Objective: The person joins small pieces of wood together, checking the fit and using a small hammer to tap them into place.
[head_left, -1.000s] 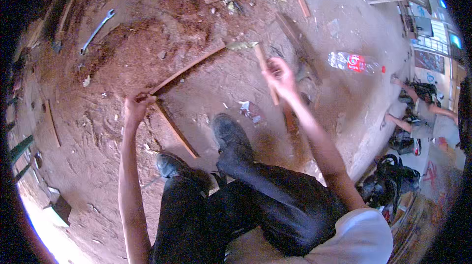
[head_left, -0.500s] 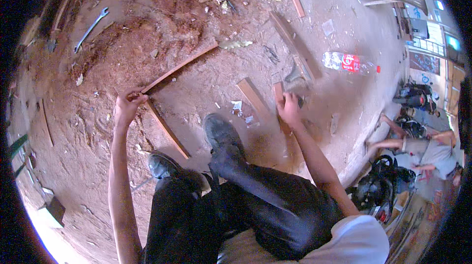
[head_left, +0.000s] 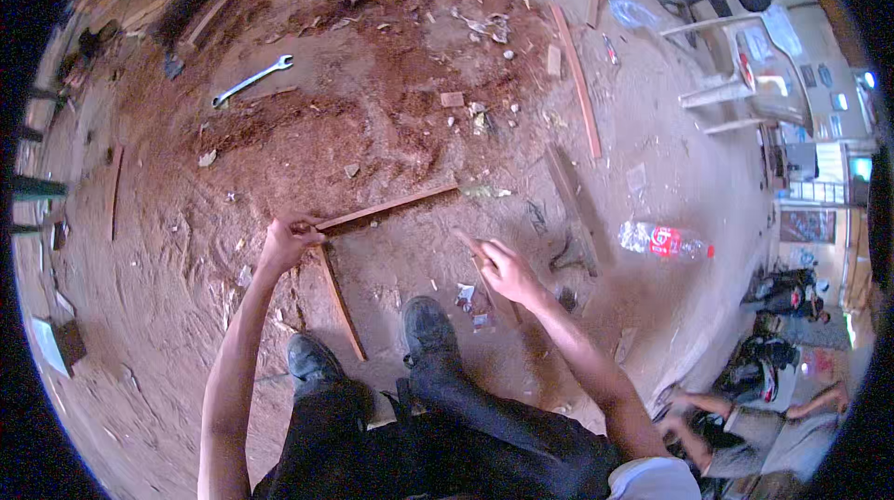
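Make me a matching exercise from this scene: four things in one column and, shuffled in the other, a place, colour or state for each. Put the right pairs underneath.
Things
1. Wrench
2. Left hand
3. Bottle
4. Right hand

Places, colours, states
A. Clear, with red on it
B. Gripping a brown stick
C. Silvery, toward the upper left of the picture
D. At the ends of two wood strips

Right pairs: 1-C, 2-D, 3-A, 4-B
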{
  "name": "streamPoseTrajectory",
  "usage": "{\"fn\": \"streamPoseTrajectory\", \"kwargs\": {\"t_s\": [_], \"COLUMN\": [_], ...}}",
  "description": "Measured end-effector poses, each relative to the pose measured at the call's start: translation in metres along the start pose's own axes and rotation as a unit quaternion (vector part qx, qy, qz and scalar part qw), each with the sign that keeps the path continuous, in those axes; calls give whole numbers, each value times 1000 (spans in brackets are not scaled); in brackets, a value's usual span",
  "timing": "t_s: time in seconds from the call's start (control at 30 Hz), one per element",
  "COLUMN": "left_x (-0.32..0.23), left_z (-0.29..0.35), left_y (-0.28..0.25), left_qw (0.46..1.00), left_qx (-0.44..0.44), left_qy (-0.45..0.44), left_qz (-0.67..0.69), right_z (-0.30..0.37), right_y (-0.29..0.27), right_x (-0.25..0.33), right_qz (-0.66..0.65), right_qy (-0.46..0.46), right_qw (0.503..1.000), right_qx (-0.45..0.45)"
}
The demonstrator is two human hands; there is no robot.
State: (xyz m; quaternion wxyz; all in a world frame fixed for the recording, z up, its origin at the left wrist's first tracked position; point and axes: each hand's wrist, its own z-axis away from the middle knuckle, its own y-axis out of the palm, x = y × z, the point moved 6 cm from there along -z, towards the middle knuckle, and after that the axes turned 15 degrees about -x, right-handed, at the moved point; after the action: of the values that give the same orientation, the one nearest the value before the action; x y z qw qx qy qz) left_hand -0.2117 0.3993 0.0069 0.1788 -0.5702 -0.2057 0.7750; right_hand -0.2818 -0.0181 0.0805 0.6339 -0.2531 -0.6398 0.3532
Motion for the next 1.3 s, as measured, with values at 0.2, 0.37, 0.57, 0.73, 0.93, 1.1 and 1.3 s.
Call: {"fn": "streamPoseTrajectory", "kwargs": {"t_s": [0.2, 0.37, 0.57, 0.73, 0.93, 1.1, 1.3], "left_x": [8, -19, 5, 1, -11, -9, -18], "left_z": [3, 6, 12, 5, 22, 23, 26], "left_y": [3, 7, -7, 4, -8, -7, -9], "left_qw": [999, 999, 997, 998, 993, 991, 990], "left_qx": [7, 3, -34, -37, -109, -117, -116], "left_qy": [-16, -48, 19, 25, 22, 42, 58], "left_qz": [43, 15, 64, 39, 28, 40, 61], "right_z": [-46, -70, -106, -116, -122, -121, -116], "right_y": [50, 84, 123, 147, 146, 146, 148], "right_x": [70, 100, 149, 118, 128, 126, 126], "right_qz": [114, 165, 29, -31, -88, -125, -127], "right_qy": [-256, -446, -341, -236, -250, -226, -207], "right_qw": [926, 860, 939, 969, 962, 964, 966], "right_qx": [254, 184, -30, -63, -65, -64, -89]}}
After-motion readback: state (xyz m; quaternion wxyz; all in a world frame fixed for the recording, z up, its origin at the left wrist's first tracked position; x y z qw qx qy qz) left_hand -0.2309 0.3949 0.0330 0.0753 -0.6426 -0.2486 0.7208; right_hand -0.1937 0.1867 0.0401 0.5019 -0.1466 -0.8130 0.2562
